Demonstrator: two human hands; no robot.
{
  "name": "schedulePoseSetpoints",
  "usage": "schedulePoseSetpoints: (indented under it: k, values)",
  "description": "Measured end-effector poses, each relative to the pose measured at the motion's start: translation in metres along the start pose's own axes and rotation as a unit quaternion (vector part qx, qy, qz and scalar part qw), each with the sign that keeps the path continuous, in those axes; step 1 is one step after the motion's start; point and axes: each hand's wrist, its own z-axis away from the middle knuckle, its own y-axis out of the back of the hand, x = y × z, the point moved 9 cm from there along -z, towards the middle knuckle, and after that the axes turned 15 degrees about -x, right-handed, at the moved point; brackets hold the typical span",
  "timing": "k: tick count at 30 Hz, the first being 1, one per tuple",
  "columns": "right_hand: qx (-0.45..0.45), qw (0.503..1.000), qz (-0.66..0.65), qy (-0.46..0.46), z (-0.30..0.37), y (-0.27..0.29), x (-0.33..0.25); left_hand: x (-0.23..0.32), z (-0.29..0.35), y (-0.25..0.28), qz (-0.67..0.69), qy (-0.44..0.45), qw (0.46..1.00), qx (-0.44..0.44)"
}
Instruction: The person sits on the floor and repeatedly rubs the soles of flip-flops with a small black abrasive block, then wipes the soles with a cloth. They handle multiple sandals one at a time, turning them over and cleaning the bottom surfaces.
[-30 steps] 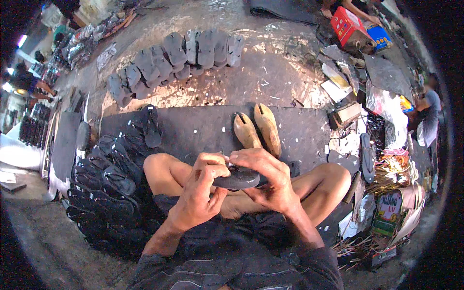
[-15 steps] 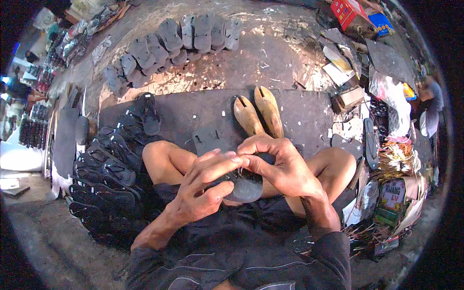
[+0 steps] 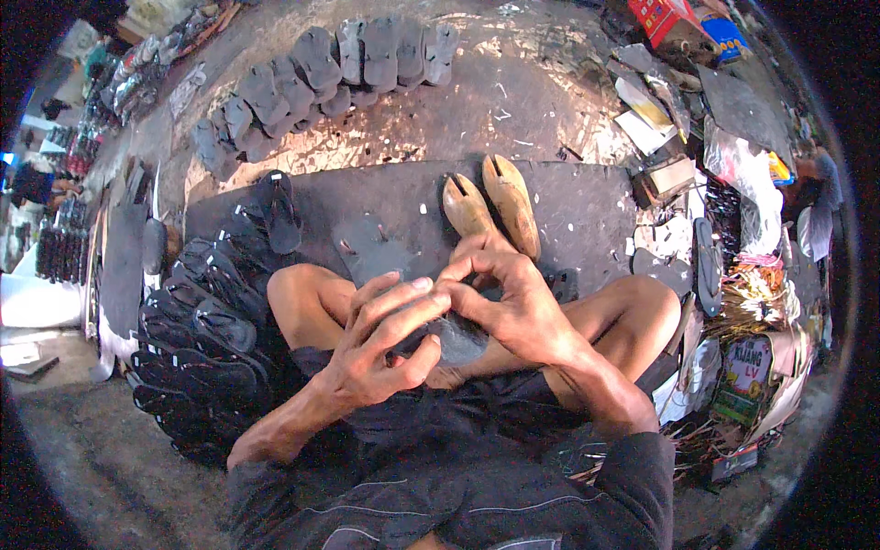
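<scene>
Both grips pinching dark sole (image 3: 456,341), left hand (image 3: 380,353) cupped over it, right hand (image 3: 513,307) arched, fingertips meeting

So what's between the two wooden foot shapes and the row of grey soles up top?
In the head view, only bare, scuffed floor with small scraps lies between the wooden foot shapes and the grey soles.

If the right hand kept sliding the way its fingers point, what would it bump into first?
The right hand points toward the person's left, so it would probably meet the left hand first; their fingertips already nearly touch above the dark sole. Depth is hard to judge.
</scene>
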Motion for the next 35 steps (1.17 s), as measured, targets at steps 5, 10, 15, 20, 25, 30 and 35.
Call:
schedulePoseSetpoints:
  k: [5,10,15,20,25,30,35]
  values:
    - [0.133,0.938,-0.319,-0.033,-0.010,0.005,0.087,-0.042,0.027,-0.005,0.145,0.160,0.973,0.077]
    - [0.200,0.879,0.369,-0.227,-0.016,-0.007,0.167,-0.158,0.046,0.010,0.585,0.318,0.687,0.292]
    - [0.163,0.952,-0.093,-0.242,-0.003,0.000,0.179,-0.202,0.063,-0.025,0.775,0.172,0.512,0.329]
    - [0.128,0.986,-0.105,-0.029,0.041,-0.004,0.040,-0.233,0.097,-0.013,0.663,0.223,0.560,0.443]
    - [0.004,0.986,0.163,0.020,0.053,-0.038,-0.034,-0.220,0.088,0.001,0.701,0.207,0.532,0.427]
    - [0.098,0.976,-0.189,-0.040,0.056,-0.062,0.009,-0.153,0.042,-0.026,0.750,0.198,0.514,0.367]
    - [0.081,0.990,-0.111,-0.039,0.074,-0.072,0.010,-0.187,0.088,-0.021,0.645,0.270,0.511,0.499]
